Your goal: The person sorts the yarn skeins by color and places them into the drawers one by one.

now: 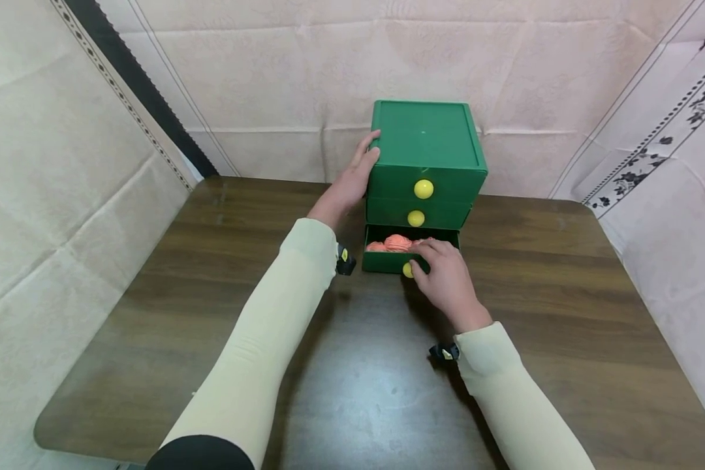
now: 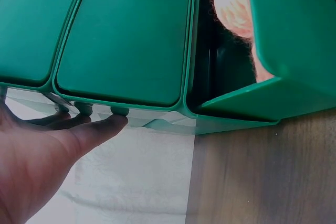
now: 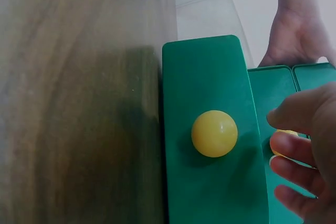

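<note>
A small green cabinet (image 1: 425, 134) with three drawers and yellow knobs stands on the table. Its bottom drawer (image 1: 382, 262) is pulled out, and salmon-pink yarn balls (image 1: 397, 243) lie inside. My left hand (image 1: 350, 176) rests on the cabinet's left side; in the left wrist view its fingers (image 2: 100, 129) lie extended along that wall. Over the drawer's front right part hovers my right hand (image 1: 446, 274), fingers loosely bent. In the right wrist view, the thumb and fingers of the right hand (image 3: 323, 129) are spread apart, clear of the yellow bottom knob (image 3: 214, 134).
The brown wooden table (image 1: 223, 313) has rounded corners. Pale patterned cloth (image 1: 241, 72) hangs behind it and at both sides, close to the cabinet's back. The upper drawers, with a top knob (image 1: 423, 189) and a middle knob (image 1: 416, 218), are closed.
</note>
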Motion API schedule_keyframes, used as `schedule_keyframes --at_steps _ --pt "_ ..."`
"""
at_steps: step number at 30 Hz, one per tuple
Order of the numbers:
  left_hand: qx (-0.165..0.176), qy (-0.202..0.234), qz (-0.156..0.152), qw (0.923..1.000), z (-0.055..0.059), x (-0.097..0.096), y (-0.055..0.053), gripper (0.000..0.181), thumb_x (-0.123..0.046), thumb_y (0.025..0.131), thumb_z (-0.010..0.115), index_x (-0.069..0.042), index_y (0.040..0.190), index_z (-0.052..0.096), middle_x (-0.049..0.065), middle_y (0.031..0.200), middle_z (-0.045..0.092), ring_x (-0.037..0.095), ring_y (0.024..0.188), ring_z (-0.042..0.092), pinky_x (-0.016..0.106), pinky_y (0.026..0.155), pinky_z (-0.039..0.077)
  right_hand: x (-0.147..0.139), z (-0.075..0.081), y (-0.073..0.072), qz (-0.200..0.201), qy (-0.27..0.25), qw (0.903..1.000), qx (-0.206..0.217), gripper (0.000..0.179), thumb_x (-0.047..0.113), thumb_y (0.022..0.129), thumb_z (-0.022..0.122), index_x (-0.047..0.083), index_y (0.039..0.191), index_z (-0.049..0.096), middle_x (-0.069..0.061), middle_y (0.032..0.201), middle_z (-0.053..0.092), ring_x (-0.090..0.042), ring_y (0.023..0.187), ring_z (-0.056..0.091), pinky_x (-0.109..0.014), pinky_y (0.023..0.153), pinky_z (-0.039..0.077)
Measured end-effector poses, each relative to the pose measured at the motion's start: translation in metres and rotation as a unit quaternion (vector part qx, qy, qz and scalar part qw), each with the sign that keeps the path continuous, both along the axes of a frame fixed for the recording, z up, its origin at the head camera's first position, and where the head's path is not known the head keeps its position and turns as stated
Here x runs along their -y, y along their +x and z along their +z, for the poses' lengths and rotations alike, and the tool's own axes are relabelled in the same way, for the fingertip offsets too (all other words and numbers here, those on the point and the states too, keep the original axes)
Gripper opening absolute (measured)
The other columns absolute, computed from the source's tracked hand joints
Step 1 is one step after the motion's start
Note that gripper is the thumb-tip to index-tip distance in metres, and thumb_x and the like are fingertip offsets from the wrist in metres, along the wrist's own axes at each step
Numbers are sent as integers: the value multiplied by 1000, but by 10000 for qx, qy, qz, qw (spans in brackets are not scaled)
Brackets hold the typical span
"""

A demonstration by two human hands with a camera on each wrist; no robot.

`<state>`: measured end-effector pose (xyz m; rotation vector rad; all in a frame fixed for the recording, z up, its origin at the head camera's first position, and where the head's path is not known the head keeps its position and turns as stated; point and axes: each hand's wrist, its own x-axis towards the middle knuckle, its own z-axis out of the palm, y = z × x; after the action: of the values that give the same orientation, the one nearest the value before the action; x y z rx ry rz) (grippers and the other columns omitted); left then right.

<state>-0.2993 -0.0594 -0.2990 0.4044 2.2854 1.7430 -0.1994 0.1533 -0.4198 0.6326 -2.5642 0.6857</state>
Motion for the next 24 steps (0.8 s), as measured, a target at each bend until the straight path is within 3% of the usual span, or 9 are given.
schedule_keyframes --at_steps 6,10,15,24 --pt "-52 -32 29 10000 0 1 0 52 -46 105 23 -41 154 6 -5 163 3 23 149 11 53 116 22 3 -1 11 92 -84 9995 -294 20 11 85 72 3 103 73 -11 104 71 -29 101 63 -50 98 46" --pt "-128 0 -17 9999 -2 1 -1 53 -47 105 23 -40 154 6 -4 163 2 22 150 9 53 116 21 3 -4 15 -2 -50 9992 -387 19 12 84 73 4 102 74 -11 102 71 -28 100 63 -46 89 52" --pt "-177 -25 -13 9998 -4 0 -2 52 -48 105 22 -41 154 6 -4 163 3 21 150 8 52 117 20 2 -11 16 -97 77 9997 -222 18 12 85 72 6 102 73 -9 100 70 -24 95 64 -40 78 56" --pt "-69 -94 22 9999 -1 0 -2 52 -49 104 22 -42 154 5 -5 163 3 23 149 11 53 116 21 4 -15 14 -103 280 9994 149 22 13 85 74 5 106 73 -10 102 67 -24 94 64 -40 79 56"
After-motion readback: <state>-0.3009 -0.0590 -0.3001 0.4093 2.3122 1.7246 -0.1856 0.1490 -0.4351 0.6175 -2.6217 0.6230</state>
